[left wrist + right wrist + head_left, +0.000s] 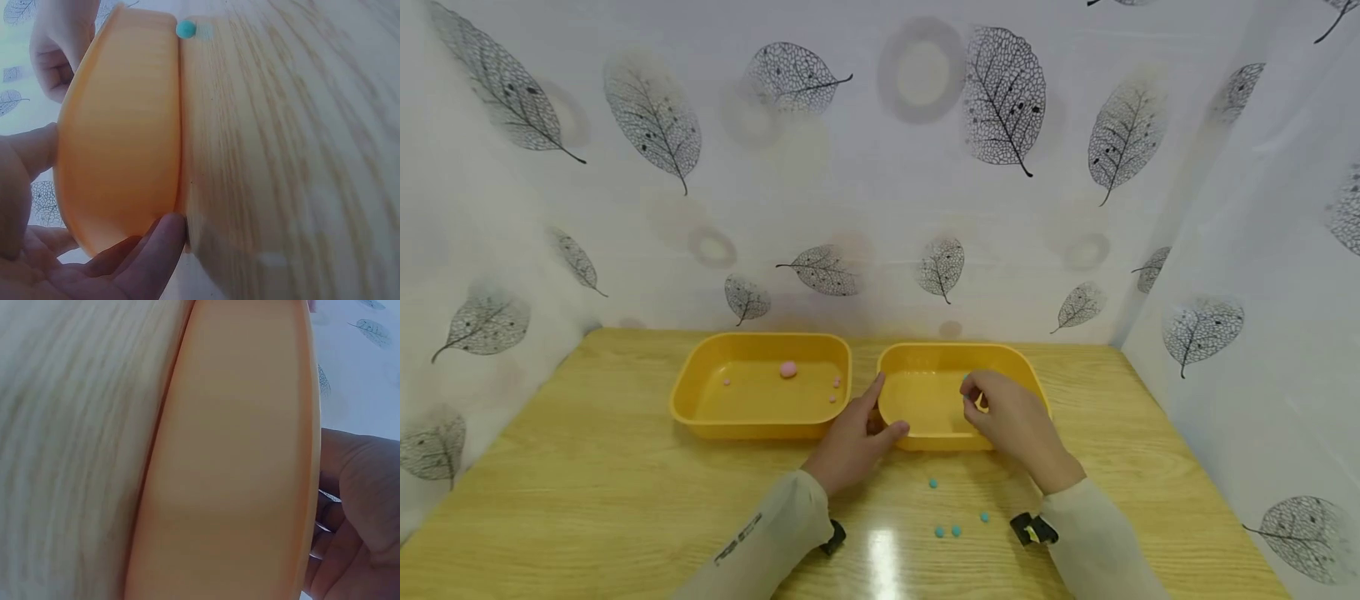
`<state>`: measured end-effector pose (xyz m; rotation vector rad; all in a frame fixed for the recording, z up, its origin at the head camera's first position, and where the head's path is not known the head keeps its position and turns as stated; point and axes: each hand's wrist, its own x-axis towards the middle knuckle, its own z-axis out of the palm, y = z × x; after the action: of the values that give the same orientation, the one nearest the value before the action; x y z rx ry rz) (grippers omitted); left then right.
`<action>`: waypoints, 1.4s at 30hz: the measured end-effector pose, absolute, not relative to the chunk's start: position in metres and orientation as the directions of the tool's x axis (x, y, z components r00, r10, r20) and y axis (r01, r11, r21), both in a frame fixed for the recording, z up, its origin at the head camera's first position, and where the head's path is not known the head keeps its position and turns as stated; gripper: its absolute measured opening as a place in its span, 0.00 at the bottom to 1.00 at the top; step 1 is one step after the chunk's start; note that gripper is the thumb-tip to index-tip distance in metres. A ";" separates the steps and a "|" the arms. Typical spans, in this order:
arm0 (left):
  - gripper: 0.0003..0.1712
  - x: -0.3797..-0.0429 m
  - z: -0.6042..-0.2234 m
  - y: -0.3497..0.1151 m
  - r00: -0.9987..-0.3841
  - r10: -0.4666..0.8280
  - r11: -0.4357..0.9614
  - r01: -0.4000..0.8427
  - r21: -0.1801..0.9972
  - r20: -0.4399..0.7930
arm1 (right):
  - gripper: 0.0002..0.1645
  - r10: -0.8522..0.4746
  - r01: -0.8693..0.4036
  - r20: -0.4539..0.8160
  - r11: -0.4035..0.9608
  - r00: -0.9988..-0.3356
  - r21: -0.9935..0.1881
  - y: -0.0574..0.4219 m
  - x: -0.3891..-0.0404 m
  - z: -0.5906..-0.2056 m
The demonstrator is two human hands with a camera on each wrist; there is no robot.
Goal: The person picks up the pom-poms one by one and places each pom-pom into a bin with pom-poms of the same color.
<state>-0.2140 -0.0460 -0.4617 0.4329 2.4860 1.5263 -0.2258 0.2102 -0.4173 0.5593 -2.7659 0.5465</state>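
My left hand point(853, 442) grips the near left corner of the right yellow tray point(921, 400), thumb at the front rim and a finger along the left rim. In the left wrist view its fingertips lie against the tray's outer wall point(125, 131). Over the right part of that tray, my right hand point(1017, 421) pinches with curled thumb and forefinger. A bit of teal shows at its fingertips, a small ball mostly hidden by them. Several teal balls point(956, 531) lie on the table in front of the tray. The right wrist view shows the hand beyond the rim point(315, 462).
A second yellow tray point(752, 432) stands to the left, holding a larger pink ball point(787, 369) and several tiny pink ones point(832, 399). Both trays rest on a wooden table point(587, 483). A leaf-patterned white curtain point(880, 183) encloses its back and sides.
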 end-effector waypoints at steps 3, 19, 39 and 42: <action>0.52 -0.214 -0.461 -0.046 -0.939 0.344 0.428 0.147 0.892 -0.010 | 0.04 -0.325 -0.402 0.275 0.864 -0.905 -0.304 0.206 -0.234 -0.413; 0.51 -0.208 -0.459 -0.048 -0.941 0.338 0.426 0.140 0.894 -0.013 | 0.05 -0.443 -0.444 0.056 0.872 -0.895 -0.207 0.181 -0.266 -0.412; 0.51 -0.209 -0.456 -0.044 -0.948 0.316 0.442 0.106 0.891 -0.044 | 0.06 -0.430 -0.413 -0.036 0.885 -0.902 -0.217 0.185 -0.269 -0.418; 0.51 -0.209 -0.455 -0.045 -0.949 0.313 0.437 0.107 0.893 -0.039 | 0.05 -0.424 -0.406 -0.033 0.886 -0.905 -0.225 0.185 -0.269 -0.417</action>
<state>-0.2088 -0.0449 -0.4550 0.3691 2.4884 1.5249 -0.2694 0.1853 -0.4174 0.6899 -3.1291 0.3457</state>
